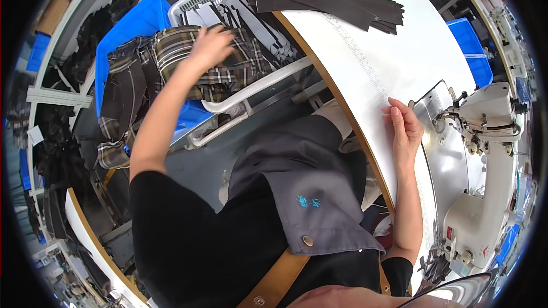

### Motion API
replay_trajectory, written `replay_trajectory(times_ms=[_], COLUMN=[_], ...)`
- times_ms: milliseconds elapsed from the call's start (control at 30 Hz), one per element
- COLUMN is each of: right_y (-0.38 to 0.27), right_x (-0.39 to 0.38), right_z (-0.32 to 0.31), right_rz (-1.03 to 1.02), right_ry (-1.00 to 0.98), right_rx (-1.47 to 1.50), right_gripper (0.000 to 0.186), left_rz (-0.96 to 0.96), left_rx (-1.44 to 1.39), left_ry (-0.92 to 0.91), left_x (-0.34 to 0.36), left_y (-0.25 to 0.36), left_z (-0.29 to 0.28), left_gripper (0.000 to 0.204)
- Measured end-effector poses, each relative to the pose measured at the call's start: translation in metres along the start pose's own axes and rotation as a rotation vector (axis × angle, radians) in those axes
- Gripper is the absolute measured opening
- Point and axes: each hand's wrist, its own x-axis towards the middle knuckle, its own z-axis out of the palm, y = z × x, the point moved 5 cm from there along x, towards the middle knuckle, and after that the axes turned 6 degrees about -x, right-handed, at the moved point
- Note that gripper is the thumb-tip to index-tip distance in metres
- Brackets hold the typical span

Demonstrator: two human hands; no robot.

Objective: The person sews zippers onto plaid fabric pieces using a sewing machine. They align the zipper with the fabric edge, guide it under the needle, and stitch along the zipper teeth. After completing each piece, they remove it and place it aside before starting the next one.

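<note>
My left hand (212,48) reaches out over a pile of brown, black and white plaid cloth pieces (171,45). Its fingers are apart on top of the cloth, and no piece is plainly gripped. The pile lies across a blue bin (136,20) and a white plastic basket (225,104). At the sewing machine (485,114), my right hand (406,131) rests by the metal needle plate (436,105) on the white table (365,74). Its fingers are loosely bent with gaps between them, and nothing shows in them.
Dark brown fabric strips (331,3) lie at the table's far edge. Grey and black strips (251,23) fill the basket beside the plaid pile. Another blue bin (471,51) stands beyond the table. Dark scraps (434,268) sit near the machine's base.
</note>
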Motion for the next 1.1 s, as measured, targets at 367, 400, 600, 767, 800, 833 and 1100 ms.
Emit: replay_trajectory(times_ms=[367,400,600,767,800,833,1100], right_y=[0.007,0.006,0.006,0.016,0.016,0.021,-0.020], right_x=[-0.002,-0.001,0.000,0.001,0.001,-0.001,-0.002], right_z=[-0.006,-0.004,-0.006,-0.002,-0.002,-0.008,0.011], right_rz=[0.025,0.021,0.020,-0.029,-0.037,-0.033,-0.440], right_ry=[0.040,0.029,0.035,0.022,0.027,0.053,-0.028], right_rx=[0.071,0.080,0.034,0.094,0.103,0.102,-0.504], right_gripper=[0.020,0.020,0.019,0.021,0.021,0.022,0.028], left_rz=[-0.648,-0.699,-0.247,-0.735,-0.808,-0.719,0.038], left_rx=[-0.600,-0.751,-0.465,-0.507,-0.847,-0.950,-0.600], left_ry=[-0.570,-0.438,-0.260,0.282,0.629,0.821,0.416], left_x=[0.027,0.012,0.009,0.002,-0.003,0.011,0.037], left_y=[-0.075,-0.096,-0.019,-0.069,-0.082,-0.062,0.125], left_z=[0.068,0.067,0.036,0.028,0.008,-0.033,-0.141], left_gripper=[0.013,0.013,0.013,0.014,0.016,0.012,0.010])
